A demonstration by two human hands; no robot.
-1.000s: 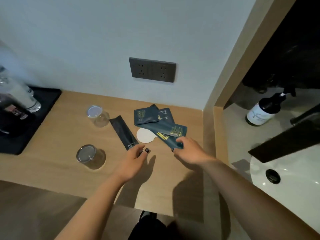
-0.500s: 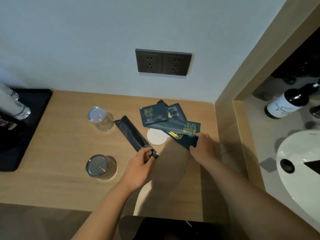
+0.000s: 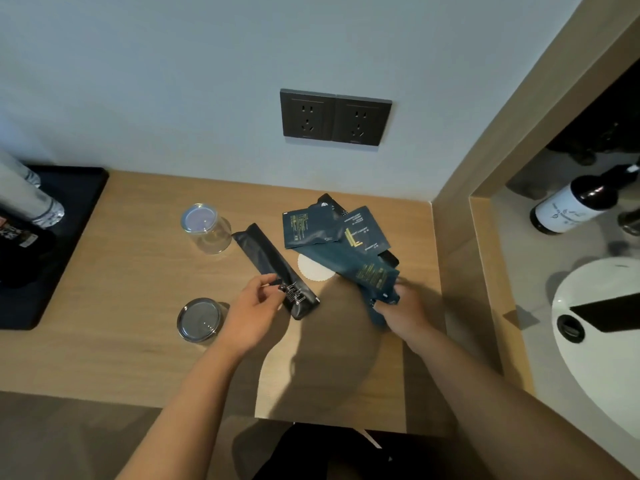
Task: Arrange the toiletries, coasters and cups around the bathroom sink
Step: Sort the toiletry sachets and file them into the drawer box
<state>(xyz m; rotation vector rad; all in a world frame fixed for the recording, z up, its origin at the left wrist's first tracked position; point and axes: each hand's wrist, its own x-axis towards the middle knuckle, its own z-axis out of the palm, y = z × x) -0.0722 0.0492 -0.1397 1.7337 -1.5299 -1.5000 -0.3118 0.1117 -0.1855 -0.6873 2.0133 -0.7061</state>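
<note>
On the wooden counter (image 3: 114,341) lies a long black sachet (image 3: 266,261); my left hand (image 3: 254,311) pinches its near end. My right hand (image 3: 403,311) grips the near corner of a dark teal toiletry packet (image 3: 356,268). That packet overlaps two smaller teal packets (image 3: 308,226) behind it. A round white coaster (image 3: 313,270) peeks out from under the pile. Two upside-down glass cups stand to the left: one far (image 3: 207,226), one near (image 3: 199,320).
A black tray (image 3: 74,199) with bottles sits at the far left. A wooden partition (image 3: 453,258) separates the counter from the white sink (image 3: 602,323) on the right. A dark pump bottle (image 3: 575,202) stands behind the sink. A double wall socket (image 3: 334,117) is above the packets.
My left hand has closed on the near end of the black sachet. My right hand has taken hold of the teal packet's corner. The camera has shifted forward and left.
</note>
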